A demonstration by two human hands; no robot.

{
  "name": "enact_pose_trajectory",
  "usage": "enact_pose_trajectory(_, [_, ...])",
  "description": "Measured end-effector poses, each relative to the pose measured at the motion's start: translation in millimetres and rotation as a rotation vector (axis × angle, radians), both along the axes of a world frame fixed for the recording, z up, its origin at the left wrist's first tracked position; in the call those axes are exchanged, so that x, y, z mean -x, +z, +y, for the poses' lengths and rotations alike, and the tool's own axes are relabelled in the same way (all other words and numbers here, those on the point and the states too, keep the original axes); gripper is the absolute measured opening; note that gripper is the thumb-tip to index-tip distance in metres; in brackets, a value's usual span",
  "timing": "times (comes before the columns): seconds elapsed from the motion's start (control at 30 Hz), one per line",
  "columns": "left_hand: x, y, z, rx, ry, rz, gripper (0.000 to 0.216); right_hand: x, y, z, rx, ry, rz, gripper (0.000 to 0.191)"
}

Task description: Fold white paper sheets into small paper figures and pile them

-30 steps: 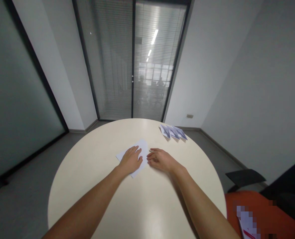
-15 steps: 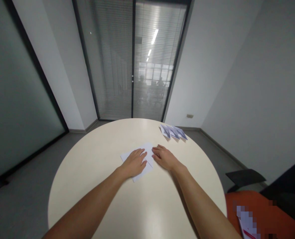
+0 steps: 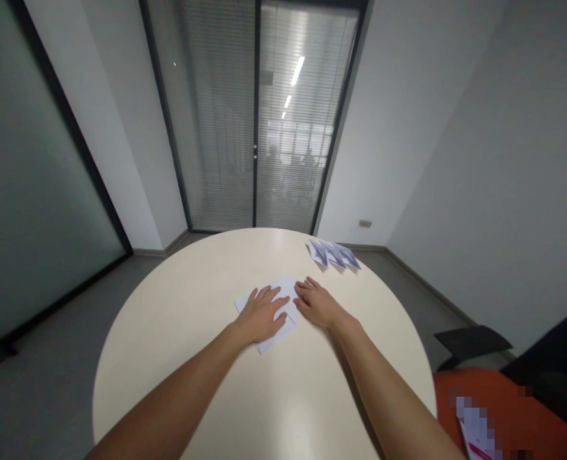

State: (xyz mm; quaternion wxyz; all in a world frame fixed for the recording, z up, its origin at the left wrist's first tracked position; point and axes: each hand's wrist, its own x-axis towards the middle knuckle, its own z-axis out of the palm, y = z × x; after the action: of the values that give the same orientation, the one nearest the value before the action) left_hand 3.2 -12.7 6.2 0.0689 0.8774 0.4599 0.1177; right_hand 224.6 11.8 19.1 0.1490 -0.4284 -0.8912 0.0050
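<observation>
A folded sheet of white paper (image 3: 276, 337) lies on the round table, with a crease line across its right part. My left hand (image 3: 259, 316) rests flat on it with the fingers spread, covering its middle. At the paper's right edge is my right hand (image 3: 318, 305), its fingers loosely bent and slightly apart, with the tips at or just beside the edge. Whether those fingertips press on the paper is hard to see.
Several folded paper pieces (image 3: 334, 255) stand in a row at the table's far right. The round cream table (image 3: 168, 358) has a curved edge. An orange chair (image 3: 513, 409) with a black armrest (image 3: 475, 342) stands at the right, a blurred paper-like item on its seat.
The paper has shifted slightly to the right and toward me with my left hand, whose fingers are spread wider. My right hand has barely moved.
</observation>
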Motion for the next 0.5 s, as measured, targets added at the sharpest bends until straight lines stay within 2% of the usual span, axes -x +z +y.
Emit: enact_pose_trajectory(0.5, [-3,-8.3,5,-0.114,0.193,-0.046,0.045,14,11.7,-14,0.076,0.163,0.003,0.021])
